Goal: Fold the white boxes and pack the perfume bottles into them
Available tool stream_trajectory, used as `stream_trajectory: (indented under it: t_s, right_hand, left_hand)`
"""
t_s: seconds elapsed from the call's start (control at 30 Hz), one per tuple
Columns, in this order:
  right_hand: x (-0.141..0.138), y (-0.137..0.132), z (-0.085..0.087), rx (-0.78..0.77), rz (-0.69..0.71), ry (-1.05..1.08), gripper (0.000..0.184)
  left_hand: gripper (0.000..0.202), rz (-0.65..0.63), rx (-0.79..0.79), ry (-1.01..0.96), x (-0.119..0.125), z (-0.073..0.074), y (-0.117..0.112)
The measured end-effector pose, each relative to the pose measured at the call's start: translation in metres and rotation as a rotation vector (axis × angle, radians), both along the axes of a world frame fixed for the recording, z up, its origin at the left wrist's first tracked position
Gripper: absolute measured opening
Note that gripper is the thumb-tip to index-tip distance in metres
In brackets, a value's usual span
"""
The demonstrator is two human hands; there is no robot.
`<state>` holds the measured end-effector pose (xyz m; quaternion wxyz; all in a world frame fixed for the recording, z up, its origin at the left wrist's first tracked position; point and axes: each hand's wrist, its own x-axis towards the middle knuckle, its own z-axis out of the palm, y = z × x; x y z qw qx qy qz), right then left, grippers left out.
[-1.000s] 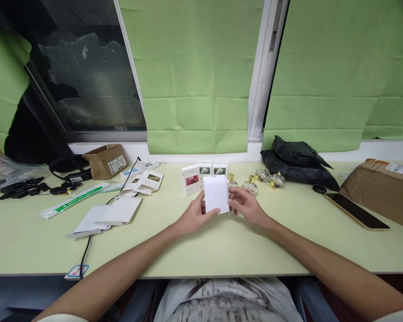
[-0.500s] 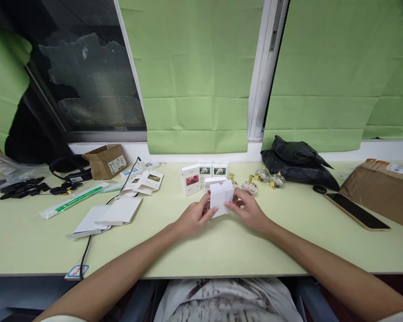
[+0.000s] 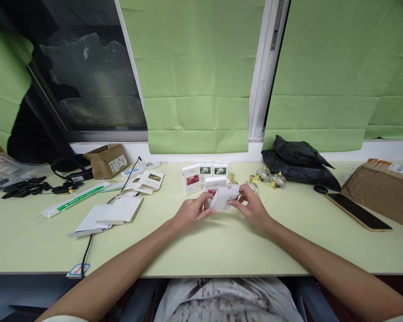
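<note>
Two hands pinch one small white carton over the table.
Left hand grips at nine o'clock, right hand at three; carton tilted, long axis across, both equally near.

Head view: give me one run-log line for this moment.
left hand: grips white carton | right hand: grips white carton | white carton: tilted, above table | behind: upright boxes, glass bottles

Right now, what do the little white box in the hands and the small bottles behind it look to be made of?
White box: thin matte card, judging by crisp folds and a flap bending between left hand and right hand. Bottles: seemingly clear glass with glints, gold-coloured caps, perhaps metal or plated plastic.
</note>
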<state>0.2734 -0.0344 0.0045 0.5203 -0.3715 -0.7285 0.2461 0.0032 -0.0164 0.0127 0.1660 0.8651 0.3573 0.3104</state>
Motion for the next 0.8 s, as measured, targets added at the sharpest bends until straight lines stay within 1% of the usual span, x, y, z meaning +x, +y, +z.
stream_trajectory:
  t_s: [0.03, 0.1, 0.17, 0.2, 0.27, 0.3, 0.37, 0.43, 0.53, 0.63, 0.73, 0.8]
  right_hand:
    - [0.001, 0.001, 0.0, 0.009, -0.018, -0.01, 0.023]
    - [0.001, 0.002, -0.001, 0.033, -0.054, -0.003, 0.021]
    - [0.002, 0.004, -0.003, 0.057, -0.107, 0.032, 0.023]
    - [0.002, 0.005, -0.003, 0.068, -0.138, 0.062, 0.025]
    - [0.002, 0.007, -0.004, 0.085, -0.19, 0.134, 0.028]
    - [0.003, 0.009, -0.004, 0.09, -0.206, 0.172, 0.028]
    - [0.004, 0.012, -0.003, 0.1, -0.221, 0.237, 0.029]
    - [0.005, 0.015, -0.003, 0.104, -0.23, 0.285, 0.03]
    - [0.006, 0.02, -0.004, 0.106, -0.237, 0.318, 0.032]
    - [0.007, 0.023, -0.006, 0.1, -0.238, 0.314, 0.033]
    - [0.007, 0.023, -0.007, 0.084, -0.232, 0.299, 0.033]
    - [0.007, 0.022, -0.007, 0.077, -0.226, 0.292, 0.032]
  left_hand:
    - [0.034, 0.021, 0.011, -0.044, -0.001, -0.001, 0.002]
    - [0.028, 0.111, 0.017, -0.151, -0.003, -0.002, 0.005]
    - [0.027, 0.199, -0.003, -0.207, -0.004, -0.001, 0.009]
    - [0.033, 0.215, -0.022, -0.196, -0.004, -0.001, 0.011]
    - [0.048, 0.207, -0.076, -0.121, -0.004, 0.0, 0.015]
    - [0.05, 0.201, -0.109, -0.079, -0.003, -0.001, 0.018]
    - [0.044, 0.203, -0.168, -0.029, -0.001, -0.003, 0.026]
    - [0.039, 0.22, -0.193, -0.025, 0.0, -0.006, 0.034]
    - [0.038, 0.275, -0.173, -0.04, 0.002, -0.01, 0.046]
    - [0.041, 0.303, -0.15, -0.02, 0.003, -0.011, 0.05]
    - [0.059, 0.317, -0.119, 0.008, 0.002, -0.007, 0.046]
    - [0.069, 0.386, -0.06, 0.015, -0.002, -0.002, 0.04]
